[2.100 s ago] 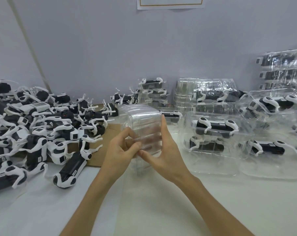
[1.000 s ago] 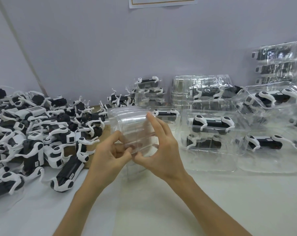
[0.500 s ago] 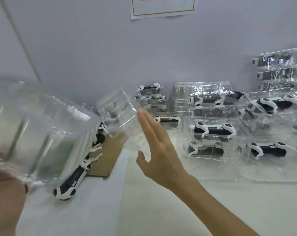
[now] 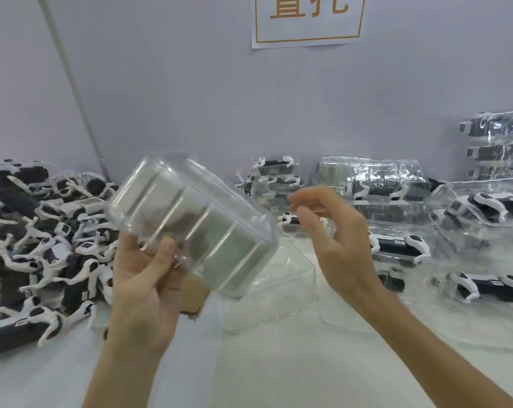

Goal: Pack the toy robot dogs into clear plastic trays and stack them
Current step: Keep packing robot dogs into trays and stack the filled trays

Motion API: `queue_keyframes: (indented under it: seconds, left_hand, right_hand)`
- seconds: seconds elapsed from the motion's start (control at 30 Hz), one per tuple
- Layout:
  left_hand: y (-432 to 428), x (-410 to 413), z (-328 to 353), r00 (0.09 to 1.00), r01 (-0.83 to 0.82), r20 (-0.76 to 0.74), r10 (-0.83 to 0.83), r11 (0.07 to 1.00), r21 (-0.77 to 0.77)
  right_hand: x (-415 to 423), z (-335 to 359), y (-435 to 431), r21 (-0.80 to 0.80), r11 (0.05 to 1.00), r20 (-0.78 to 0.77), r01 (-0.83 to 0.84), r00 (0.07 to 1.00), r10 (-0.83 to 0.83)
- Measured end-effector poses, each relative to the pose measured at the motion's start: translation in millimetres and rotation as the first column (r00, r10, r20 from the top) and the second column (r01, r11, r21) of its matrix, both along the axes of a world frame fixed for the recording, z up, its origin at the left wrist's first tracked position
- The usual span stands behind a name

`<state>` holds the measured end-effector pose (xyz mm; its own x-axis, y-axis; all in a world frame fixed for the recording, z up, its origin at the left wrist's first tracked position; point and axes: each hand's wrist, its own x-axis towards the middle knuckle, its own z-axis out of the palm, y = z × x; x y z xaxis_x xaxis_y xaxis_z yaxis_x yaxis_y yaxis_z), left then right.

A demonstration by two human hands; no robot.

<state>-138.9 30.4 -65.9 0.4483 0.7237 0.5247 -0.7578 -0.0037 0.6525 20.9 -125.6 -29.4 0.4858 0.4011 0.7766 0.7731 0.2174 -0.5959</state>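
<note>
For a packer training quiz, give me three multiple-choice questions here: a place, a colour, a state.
1. The pile of loose black-and-white toy robot dogs lies: A right of the hands; B left of them; C on the wall.
2. Print on the white paper wall sign: A blue; B green; C orange.
3. The nested stack of clear plastic trays is: A gripped, tilted, by the left hand; B flat on the table; C full of dogs.
B: the pile fills the left side. C: orange characters and border. A: the hand holds it aloft, slanted.
</note>
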Motion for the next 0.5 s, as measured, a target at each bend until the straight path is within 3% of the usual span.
queue_keyframes:
  seconds: [0.07, 0.13, 0.2, 0.27, 0.33, 0.4, 0.5]
  left_hand:
    - [-9, 14, 2, 0.995, 0.099, 0.002, -0.100, 0.994, 0.042]
    - [-13, 26, 5, 0.986, 0.167, -0.017, -0.167, 0.984, 0.064]
    - [-14, 35, 11, 0.972, 0.233, -0.019, -0.233, 0.966, 0.112]
    - [-11, 45, 14, 0.968, 0.252, -0.048, -0.248, 0.956, 0.152]
    - [-3, 52, 14, 0.979, 0.179, -0.138, -0.150, 0.956, 0.234]
    - [10, 57, 8, 0.946, 0.088, -0.320, 0.047, 0.915, 0.394]
    - [34, 59, -14, 0.709, 0.196, -0.631, 0.315, 0.772, 0.604]
  right_hand:
    - [-14, 19, -1, -0.225, 0.963, -0.008, -0.145, 0.989, 0.147]
    - [-17, 29, 5, -0.397, 0.905, 0.031, -0.152, 0.983, 0.179]
    - [-18, 36, 12, -0.420, 0.905, 0.130, -0.060, 0.984, 0.125]
    - [-11, 42, 16, -0.382, 0.923, 0.119, -0.039, 0.989, 0.091]
    - [0, 44, 16, -0.367, 0.929, 0.079, -0.040, 0.994, 0.074]
    - [16, 48, 15, -0.359, 0.933, 0.123, 0.036, 0.992, 0.009]
    - [50, 64, 19, -0.309, 0.931, 0.266, 0.193, 0.958, -0.110]
